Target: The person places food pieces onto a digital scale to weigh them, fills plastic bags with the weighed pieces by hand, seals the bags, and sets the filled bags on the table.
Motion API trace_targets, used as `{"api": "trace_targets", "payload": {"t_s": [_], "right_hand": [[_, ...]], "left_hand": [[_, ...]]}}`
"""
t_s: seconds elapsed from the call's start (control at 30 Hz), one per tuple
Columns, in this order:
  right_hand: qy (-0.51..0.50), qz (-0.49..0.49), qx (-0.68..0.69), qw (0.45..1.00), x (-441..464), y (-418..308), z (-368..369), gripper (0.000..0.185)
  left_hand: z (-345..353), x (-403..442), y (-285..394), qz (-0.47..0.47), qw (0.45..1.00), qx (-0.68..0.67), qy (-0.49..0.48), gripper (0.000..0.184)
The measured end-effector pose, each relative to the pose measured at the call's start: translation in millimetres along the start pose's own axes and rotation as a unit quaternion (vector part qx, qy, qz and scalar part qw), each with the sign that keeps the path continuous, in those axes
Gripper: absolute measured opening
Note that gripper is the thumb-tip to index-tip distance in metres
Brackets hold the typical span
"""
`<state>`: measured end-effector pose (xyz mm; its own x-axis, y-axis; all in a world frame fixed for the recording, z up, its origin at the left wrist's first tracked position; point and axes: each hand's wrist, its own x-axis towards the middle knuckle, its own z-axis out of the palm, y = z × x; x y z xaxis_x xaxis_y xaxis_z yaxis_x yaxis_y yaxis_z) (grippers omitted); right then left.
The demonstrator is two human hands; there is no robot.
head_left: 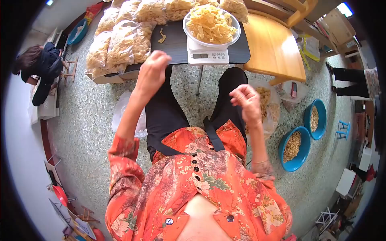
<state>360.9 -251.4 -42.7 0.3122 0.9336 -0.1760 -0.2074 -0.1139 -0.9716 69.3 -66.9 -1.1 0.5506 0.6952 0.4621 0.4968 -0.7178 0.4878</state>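
Observation:
My left hand (pixel 154 68) is raised beside the near edge of the dark table (pixel 175 38), its fingers bunched closed. Over my right thigh, my right hand (pixel 247 103) has its fingers curled in toward the thumb. Whatever either hand may hold does not show. On the table a white digital scale (pixel 208 55) carries a clear bowl (pixel 187 32) heaped with pale yellow dried strips (pixel 211 23). One loose strip (pixel 162 36) lies left of the scale. Filled clear bags (pixel 120 46) of similar dried pieces are stacked at the table's left and back.
A wooden chair (pixel 273 46) stands right of the table. On the floor at right are an open bag of pieces (pixel 265 104), a phone (pixel 294 90), and two blue basins (pixel 295 162) (pixel 317 132). A person (pixel 44 66) sits far left; another person's legs (pixel 350 76) show far right.

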Motion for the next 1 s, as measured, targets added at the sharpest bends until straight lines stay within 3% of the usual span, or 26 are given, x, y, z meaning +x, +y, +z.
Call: {"api": "trace_targets", "payload": {"t_s": [0.1,0.13,0.2,0.27,0.33,0.47,0.53,0.67,0.73,0.83,0.97,1.0], "right_hand": [[-0.018,0.018,0.092,0.995,-17,32,41,0.007],[-0.045,0.040,0.099,0.993,-22,38,54,0.007],[-0.104,0.069,0.104,0.987,-35,46,74,0.008],[-0.162,0.092,0.092,0.978,-40,43,79,0.010],[-0.158,0.086,0.096,0.979,-42,40,77,0.011],[-0.145,0.089,0.093,0.981,-33,43,67,0.014],[-0.145,0.103,0.094,0.980,-29,45,68,0.014],[-0.141,0.110,0.086,0.980,-29,35,70,0.018],[-0.097,0.146,0.316,0.932,-33,6,78,0.023],[-0.041,0.087,0.272,0.958,-35,19,59,0.029],[0.062,0.051,0.172,0.982,-47,23,13,0.016],[0.093,0.041,0.175,0.979,-51,25,2,0.015]], "left_hand": [[41,31,-53,0.012,0.983,0.181,0.031,0.035],[53,41,-61,0.018,0.983,0.181,0.035,0.035],[71,56,-69,0.018,0.936,0.351,0.024,0.030],[77,68,-78,-0.007,0.936,0.353,0.009,0.026],[73,68,-74,-0.078,0.939,0.331,-0.045,0.016],[58,47,-59,-0.052,0.949,0.311,-0.004,0.011],[47,28,-43,-0.026,0.974,0.226,0.014,0.008],[31,-15,47,-0.056,0.990,-0.123,0.034,0.014],[42,-31,92,0.030,0.991,-0.130,0.024,0.021],[74,-50,128,0.042,0.982,-0.183,-0.009,0.056],[90,-51,150,0.025,0.952,-0.306,0.008,0.069],[82,-51,151,0.020,0.959,-0.282,0.007,0.057]]}}
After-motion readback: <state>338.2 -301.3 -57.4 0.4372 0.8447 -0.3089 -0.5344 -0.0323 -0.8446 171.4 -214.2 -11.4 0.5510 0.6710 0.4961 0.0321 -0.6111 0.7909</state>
